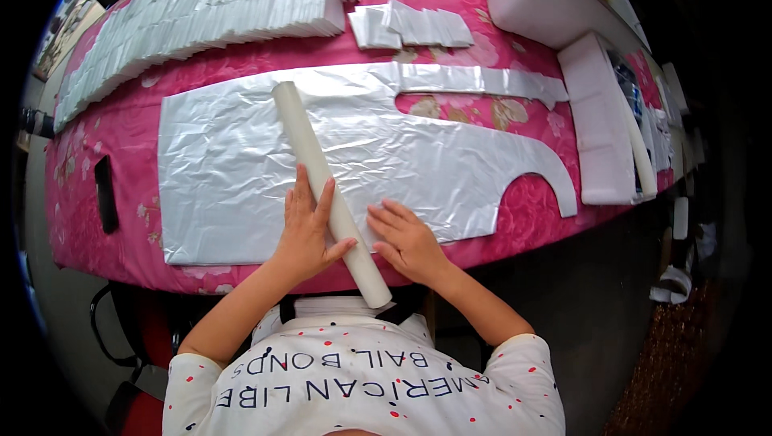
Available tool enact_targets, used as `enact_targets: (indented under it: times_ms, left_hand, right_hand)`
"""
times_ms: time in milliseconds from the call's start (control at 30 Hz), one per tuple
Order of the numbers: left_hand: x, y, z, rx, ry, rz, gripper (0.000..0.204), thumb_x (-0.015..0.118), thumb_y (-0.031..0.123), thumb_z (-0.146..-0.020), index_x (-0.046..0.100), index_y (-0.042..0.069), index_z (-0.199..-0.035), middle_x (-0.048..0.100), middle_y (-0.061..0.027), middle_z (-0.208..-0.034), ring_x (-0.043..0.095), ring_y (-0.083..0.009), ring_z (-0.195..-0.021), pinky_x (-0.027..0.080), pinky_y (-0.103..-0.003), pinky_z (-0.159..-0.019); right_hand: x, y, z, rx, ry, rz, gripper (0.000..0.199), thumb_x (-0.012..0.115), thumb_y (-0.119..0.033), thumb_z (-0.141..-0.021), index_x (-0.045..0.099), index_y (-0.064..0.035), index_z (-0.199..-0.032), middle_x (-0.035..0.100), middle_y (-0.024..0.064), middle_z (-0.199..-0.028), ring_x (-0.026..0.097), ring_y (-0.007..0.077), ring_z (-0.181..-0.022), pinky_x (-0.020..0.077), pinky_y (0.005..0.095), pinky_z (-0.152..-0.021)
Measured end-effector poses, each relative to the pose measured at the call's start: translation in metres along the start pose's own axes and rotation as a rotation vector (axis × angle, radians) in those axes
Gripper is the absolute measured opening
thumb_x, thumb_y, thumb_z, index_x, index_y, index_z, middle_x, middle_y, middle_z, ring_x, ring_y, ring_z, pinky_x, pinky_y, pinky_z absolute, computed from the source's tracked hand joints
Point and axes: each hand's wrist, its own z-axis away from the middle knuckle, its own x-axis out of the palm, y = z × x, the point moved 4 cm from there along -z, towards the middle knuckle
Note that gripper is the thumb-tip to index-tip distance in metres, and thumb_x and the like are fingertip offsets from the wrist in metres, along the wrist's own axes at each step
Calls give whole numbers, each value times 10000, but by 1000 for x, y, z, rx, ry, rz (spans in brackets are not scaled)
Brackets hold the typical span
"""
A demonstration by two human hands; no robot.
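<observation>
A thin, shiny white plastic sheet lies spread on the table, creased, with one straight and one curved strap-like end at the right. Slanting across it is a pale, smooth tube or rod, its near end reaching past the table edge toward my body. My left hand rests against the tube's left side, fingers spread, with the thumb across it and not wrapped round. To the right of the tube, my right hand is low over the sheet, fingers extended and holding nothing; whether it touches the sheet I cannot tell.
Long rows of folded white plastic packets stand at the back left, and a smaller pile lies at the back middle. A black phone-like object is at the left. White foam boxes border the right side of the pink floral tablecloth.
</observation>
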Motion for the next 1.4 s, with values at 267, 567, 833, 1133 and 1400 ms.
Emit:
enact_targets:
  times_ms: [267,567,833,1133,1400]
  left_hand:
    - [26,41,-35,83,-36,-2,840,628,349,-760,199,20,-1403,34,-284,-1457,43,-459,-1347,140,-507,-1076]
    - [43,65,-49,76,-38,-49,802,643,277,-753,233,-10,-1379,68,-253,-1464,35,-435,-1356,118,-488,-1086]
    - [35,74,-49,210,36,79,707,644,208,-770,305,-28,-1344,221,-257,-1414,201,-391,-1318,219,-456,-1059]
    - [5,7,-20,-688,-251,1186,240,588,145,-853,589,-5,-1040,625,-93,-885,610,-152,-815,499,-277,-700]
    - [-130,-160,72,-819,29,548,184,572,76,-813,598,-6,-976,624,-67,-843,592,-139,-735,473,-272,-656]
  right_hand:
    - [-121,145,48,289,375,407,386,502,-97,-837,513,47,-1196,481,222,-1271,436,339,-1207,305,391,-1050]
    - [-199,217,136,666,653,672,221,547,-115,-842,635,-6,-1013,605,139,-1126,540,298,-1101,390,352,-960]
    - [-155,87,64,435,723,444,73,634,-51,-744,596,-34,-804,650,94,-948,589,280,-888,444,367,-807]
    - [-29,-65,-3,-134,214,-154,202,676,-103,-732,604,-53,-914,636,85,-966,611,265,-841,489,355,-722]
    - [-42,-49,36,334,256,124,326,696,-344,-745,576,-43,-787,606,88,-764,596,252,-714,462,364,-577]
